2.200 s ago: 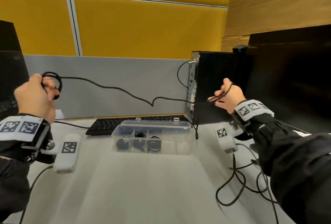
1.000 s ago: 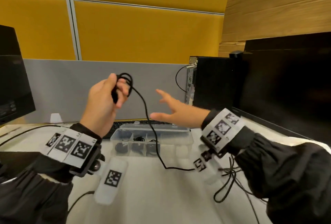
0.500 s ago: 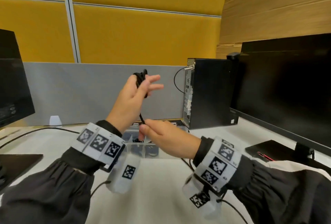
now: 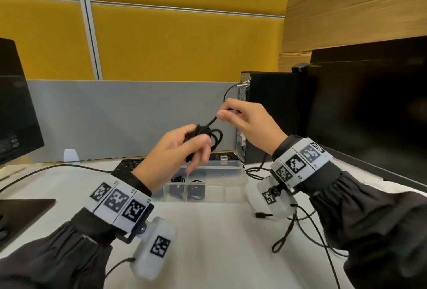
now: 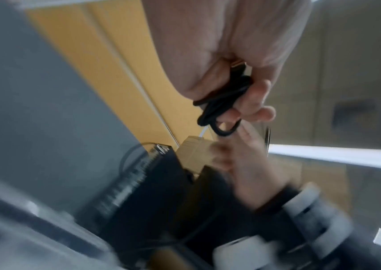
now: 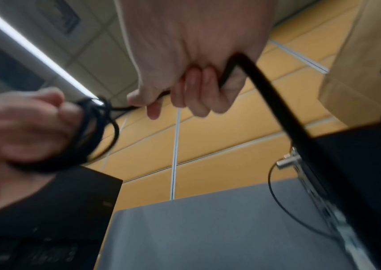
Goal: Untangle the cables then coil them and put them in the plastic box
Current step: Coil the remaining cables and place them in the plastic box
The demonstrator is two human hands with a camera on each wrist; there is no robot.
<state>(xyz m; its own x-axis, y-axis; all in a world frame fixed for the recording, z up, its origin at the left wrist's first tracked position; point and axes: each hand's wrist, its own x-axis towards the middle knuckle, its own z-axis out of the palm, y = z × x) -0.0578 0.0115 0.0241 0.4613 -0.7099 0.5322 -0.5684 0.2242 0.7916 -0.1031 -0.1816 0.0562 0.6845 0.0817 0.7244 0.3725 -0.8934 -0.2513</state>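
My left hand point(image 4: 184, 150) point(image 5: 238, 95) grips a small coil of black cable point(image 4: 208, 136) point(image 5: 222, 102) point(image 6: 92, 131) wound round its fingers, raised above the desk. My right hand point(image 4: 240, 117) point(image 6: 161, 102) pinches the free end of that cable point(image 4: 213, 120) just up and to the right of the coil. Below the hands stands the clear plastic box point(image 4: 231, 180) with its lid open; several dark coiled cables point(image 4: 194, 190) lie in its left compartments. More loose black cables point(image 4: 298, 226) lie tangled on the desk at the right, partly hidden by my right sleeve.
A black keyboard point(image 4: 129, 166) lies behind the box. A black computer tower point(image 4: 272, 113) stands at the back right, a large monitor point(image 4: 369, 108) beside it. Another monitor point(image 4: 16, 108) is at the left, with a thin cable point(image 4: 57, 168) running across the desk.
The hands came together from far apart. The long cable stretched between them has been wound onto my left hand's coil; my right hand now pinches the short free end above the coil.
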